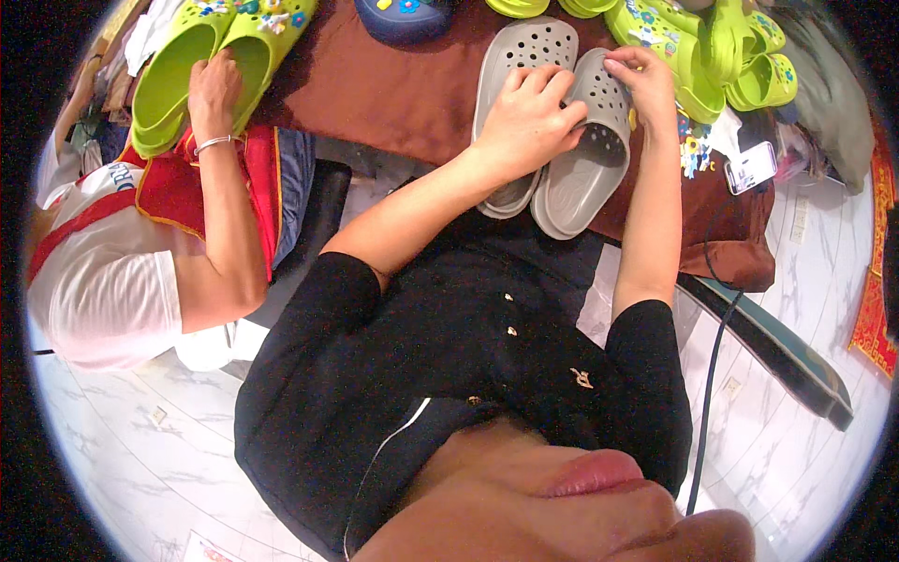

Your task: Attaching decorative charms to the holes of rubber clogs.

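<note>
Two grey clogs with holes in their tops lie side by side on the brown cloth, toes away from me. My left hand (pixel 538 117) lies over the gap between the left clog (pixel 524 45) and the right clog (pixel 585 178). Its bent fingers grip the right clog's upper at the inner edge of the opening. At that clog's outer toe, my right hand (pixel 648 82) has thumb and fingertips pinched together against the upper. Whatever may be between those fingertips is hidden. A small yellow piece (pixel 633 119) shows at the clog's outer side, below the right hand.
Lime-green clogs with charms (pixel 698 61) are heaped at the right. Near them lie loose charms (pixel 695 150) and a phone (pixel 751 169). A navy clog (pixel 405 21) sits at the far edge. On the left, a co-worker's hand (pixel 215 89) reaches into lime clogs (pixel 173 84). A black cable (pixel 716 375) hangs at right.
</note>
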`<state>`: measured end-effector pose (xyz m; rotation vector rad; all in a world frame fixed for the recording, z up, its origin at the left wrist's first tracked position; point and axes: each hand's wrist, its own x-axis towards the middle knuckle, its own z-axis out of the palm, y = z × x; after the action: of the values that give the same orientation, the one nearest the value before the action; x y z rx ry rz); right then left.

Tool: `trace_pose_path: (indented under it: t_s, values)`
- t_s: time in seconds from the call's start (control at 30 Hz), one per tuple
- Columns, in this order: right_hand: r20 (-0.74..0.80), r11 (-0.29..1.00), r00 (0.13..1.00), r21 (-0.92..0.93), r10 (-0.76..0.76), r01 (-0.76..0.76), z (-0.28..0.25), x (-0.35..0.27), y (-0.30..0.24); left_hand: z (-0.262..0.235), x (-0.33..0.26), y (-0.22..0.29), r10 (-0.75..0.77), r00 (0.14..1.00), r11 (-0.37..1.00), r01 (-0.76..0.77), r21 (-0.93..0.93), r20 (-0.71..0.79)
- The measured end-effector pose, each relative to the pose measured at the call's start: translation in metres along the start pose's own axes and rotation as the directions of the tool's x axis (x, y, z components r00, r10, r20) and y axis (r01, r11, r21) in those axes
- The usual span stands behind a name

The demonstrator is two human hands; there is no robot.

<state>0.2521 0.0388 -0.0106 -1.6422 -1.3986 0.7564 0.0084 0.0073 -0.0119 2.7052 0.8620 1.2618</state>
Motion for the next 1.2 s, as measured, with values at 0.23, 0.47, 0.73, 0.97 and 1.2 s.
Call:
trace_pose_path:
  t_s: [0.23,0.47,0.73,0.97,1.2]
  values:
    - [0.056,0.994,0.992,0.024,0.109,-0.11,0.0,0.008,0.002,0.001,-0.002,-0.001,-0.013,1.0,1.0,0.013,-0.006,0.009]
    - [-0.004,0.999,1.0,0.04,0.017,-0.017,0.011,-0.005,0.003,-0.004,-0.006,-0.001,-0.017,0.999,1.0,0.017,-0.007,0.029]
    - [-0.112,0.974,0.969,-0.08,-0.222,0.214,0.011,-0.007,0.015,-0.008,-0.003,-0.004,-0.003,0.999,1.0,0.002,0.024,0.035]
    - [-0.015,0.954,0.998,0.295,0.061,-0.054,0.016,-0.005,0.01,-0.025,0.008,0.0,-0.023,0.996,0.999,0.021,0.03,0.084]
    - [0.071,0.904,0.974,0.364,0.213,-0.225,0.015,-0.001,0.01,-0.004,0.078,-0.042,-0.132,0.902,0.979,0.183,-0.087,0.412]
